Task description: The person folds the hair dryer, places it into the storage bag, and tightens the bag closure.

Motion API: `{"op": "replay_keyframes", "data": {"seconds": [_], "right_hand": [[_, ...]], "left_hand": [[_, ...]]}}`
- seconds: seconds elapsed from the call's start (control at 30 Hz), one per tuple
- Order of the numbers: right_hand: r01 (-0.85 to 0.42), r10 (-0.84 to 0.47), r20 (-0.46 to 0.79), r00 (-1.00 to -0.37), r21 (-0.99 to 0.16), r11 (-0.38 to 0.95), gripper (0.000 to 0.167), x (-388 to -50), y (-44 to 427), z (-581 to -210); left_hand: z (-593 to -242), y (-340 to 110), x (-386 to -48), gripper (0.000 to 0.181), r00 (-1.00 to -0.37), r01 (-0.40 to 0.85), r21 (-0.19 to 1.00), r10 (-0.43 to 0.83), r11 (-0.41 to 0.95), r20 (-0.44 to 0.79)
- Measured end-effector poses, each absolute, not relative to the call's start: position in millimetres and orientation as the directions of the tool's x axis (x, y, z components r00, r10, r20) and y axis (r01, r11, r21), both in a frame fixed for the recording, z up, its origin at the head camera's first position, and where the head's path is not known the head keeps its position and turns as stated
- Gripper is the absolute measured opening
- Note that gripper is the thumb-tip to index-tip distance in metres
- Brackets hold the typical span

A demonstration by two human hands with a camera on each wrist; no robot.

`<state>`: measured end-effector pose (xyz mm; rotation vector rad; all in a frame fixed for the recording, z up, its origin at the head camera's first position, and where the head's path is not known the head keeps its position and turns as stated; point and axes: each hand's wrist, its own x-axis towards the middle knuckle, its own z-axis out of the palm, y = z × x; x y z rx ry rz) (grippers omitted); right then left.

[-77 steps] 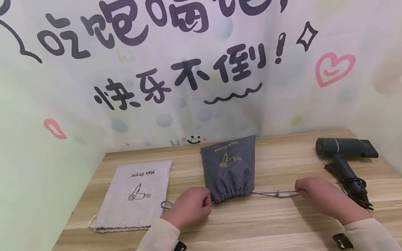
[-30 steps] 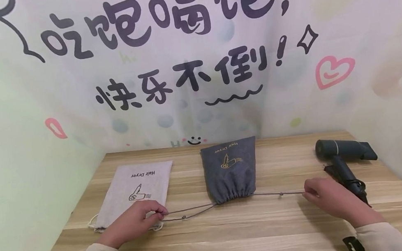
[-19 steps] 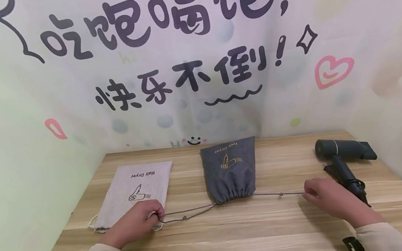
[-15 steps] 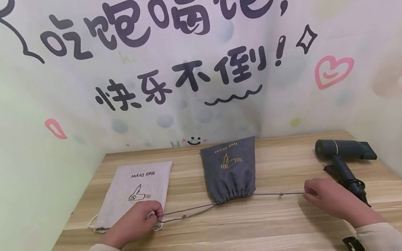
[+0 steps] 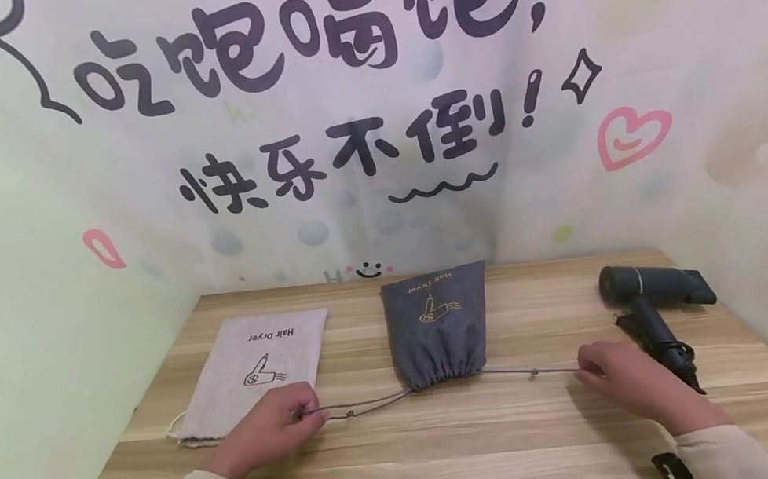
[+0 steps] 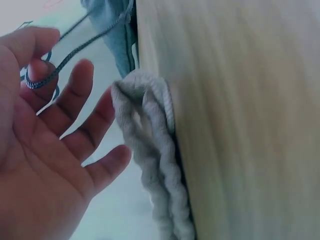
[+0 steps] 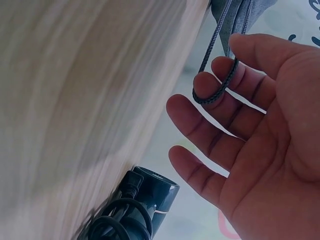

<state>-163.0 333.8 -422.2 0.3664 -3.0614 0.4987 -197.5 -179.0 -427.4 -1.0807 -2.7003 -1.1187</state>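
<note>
A dark grey drawstring pouch (image 5: 438, 324) with a gold hair dryer print lies mid-table, its gathered mouth toward me. My left hand (image 5: 270, 426) holds the left loop of its drawstring (image 5: 378, 406). In the left wrist view, the cord (image 6: 70, 57) passes round a curled finger of the left hand (image 6: 50, 140) near the thumb; the other fingers are spread. On the other side, my right hand (image 5: 635, 381) keeps the right loop taut. The right wrist view has that cord (image 7: 210, 60) hooked round the bent fingers of the right hand (image 7: 255, 120), thumb close by.
A pale drawstring pouch (image 5: 256, 365) labelled Hair Dryer lies flat at the left, partly behind my left hand. A dark hair dryer (image 5: 652, 284) with its cable wrapped lies at the right, beyond my right hand. A printed cloth (image 5: 383, 232) hangs behind the wooden table (image 5: 451, 453).
My left hand moved from beside the pouch mouth out to the left, drawing out the left cord loop, then shifted slightly back. The right hand moved slightly right earlier and has barely moved since.
</note>
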Motion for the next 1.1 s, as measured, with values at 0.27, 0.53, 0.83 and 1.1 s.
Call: {"op": "replay_keyframes", "data": {"seconds": [0.27,0.53,0.83,1.1], "right_hand": [[-0.222,-0.218,0.045,-0.975,-0.301,0.927,0.021,-164,332,-422],[-0.224,-0.223,0.038,-0.974,-0.3,0.927,0.021,-162,332,-423],[-0.192,-0.192,0.029,-0.981,-0.301,0.934,0.024,-161,333,-420],[-0.132,-0.136,0.01,-0.991,-0.302,0.944,0.027,-161,333,-418]], "left_hand": [[-428,-168,-197,0.016,-0.816,0.51,0.661,0.552,0.55,0.171],[-425,-166,-196,0.015,-0.835,0.471,0.664,0.536,0.58,0.124],[-418,-179,-199,0.022,-0.877,0.471,0.511,0.442,0.719,0.186],[-416,-181,-202,0.026,-0.915,0.394,0.495,0.381,0.775,0.131]]}}
